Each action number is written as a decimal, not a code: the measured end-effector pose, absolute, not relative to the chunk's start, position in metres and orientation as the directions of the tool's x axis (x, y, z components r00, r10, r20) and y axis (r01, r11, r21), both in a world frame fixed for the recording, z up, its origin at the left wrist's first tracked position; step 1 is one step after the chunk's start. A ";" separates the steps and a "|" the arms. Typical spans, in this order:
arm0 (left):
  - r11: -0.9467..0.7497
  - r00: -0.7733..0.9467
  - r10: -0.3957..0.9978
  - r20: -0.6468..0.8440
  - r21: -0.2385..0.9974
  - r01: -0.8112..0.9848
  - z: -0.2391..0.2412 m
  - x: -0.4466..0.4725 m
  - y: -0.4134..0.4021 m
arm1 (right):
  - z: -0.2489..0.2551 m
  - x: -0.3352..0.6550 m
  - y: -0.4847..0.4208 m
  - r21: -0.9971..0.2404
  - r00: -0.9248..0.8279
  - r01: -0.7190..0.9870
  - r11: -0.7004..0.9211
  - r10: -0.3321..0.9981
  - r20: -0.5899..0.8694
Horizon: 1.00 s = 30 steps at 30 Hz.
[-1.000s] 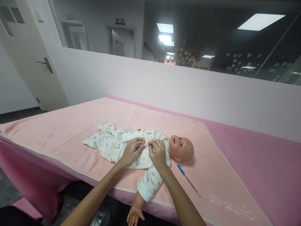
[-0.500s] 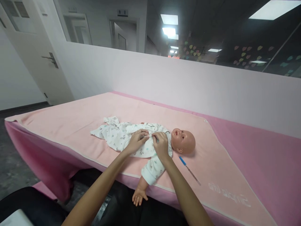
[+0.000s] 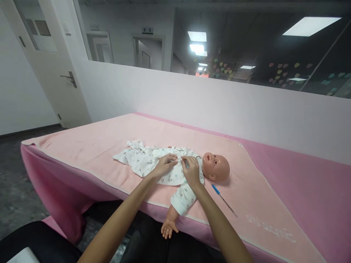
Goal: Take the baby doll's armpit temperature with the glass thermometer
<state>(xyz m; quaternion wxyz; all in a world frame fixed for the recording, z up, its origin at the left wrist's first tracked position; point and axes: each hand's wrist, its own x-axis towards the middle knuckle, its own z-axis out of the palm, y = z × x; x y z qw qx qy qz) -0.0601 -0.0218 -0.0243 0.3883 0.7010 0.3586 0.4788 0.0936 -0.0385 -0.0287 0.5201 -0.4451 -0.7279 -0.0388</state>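
Note:
A baby doll (image 3: 219, 168) lies on its back, head to the right, in a white printed baby garment (image 3: 142, 162). My left hand (image 3: 165, 164) rests on the chest of the garment, its thumb and fingers closed on a bit of the cloth. Right beside it, nearer the doll's neck, my right hand (image 3: 191, 170) pinches the same front part. Whatever fastening may lie between the fingertips is too small to make out. One doll arm, in its sleeve (image 3: 183, 199), hangs toward me over the table's edge, its hand (image 3: 169, 228) bare.
A pen with a blue cap (image 3: 215, 189) lies near the doll's head. Beneath everything is a peach blanket (image 3: 93, 146) over a pink cloth (image 3: 307, 173). Behind the table stands a white wall (image 3: 197, 106) with a window above. A door (image 3: 55, 73) is at far left.
The view has shifted, so everything sits slightly lower and further right. Both hands stay at the garment's chest, with only small finger movement.

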 end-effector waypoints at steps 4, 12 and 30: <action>-0.420 0.281 0.885 0.372 0.898 0.131 -0.025 -0.060 -0.019 | -0.027 0.094 -0.039 -0.397 -0.090 0.698 0.596 0.623 0.777; -0.409 0.294 0.890 0.348 0.895 0.180 -0.025 -0.061 -0.015 | -0.028 0.093 -0.038 -0.400 -0.110 0.699 0.593 0.642 0.759; -0.452 0.327 0.865 0.381 0.874 0.177 -0.022 -0.059 -0.013 | -0.028 0.094 -0.036 -0.466 -0.051 0.646 0.605 0.643 0.764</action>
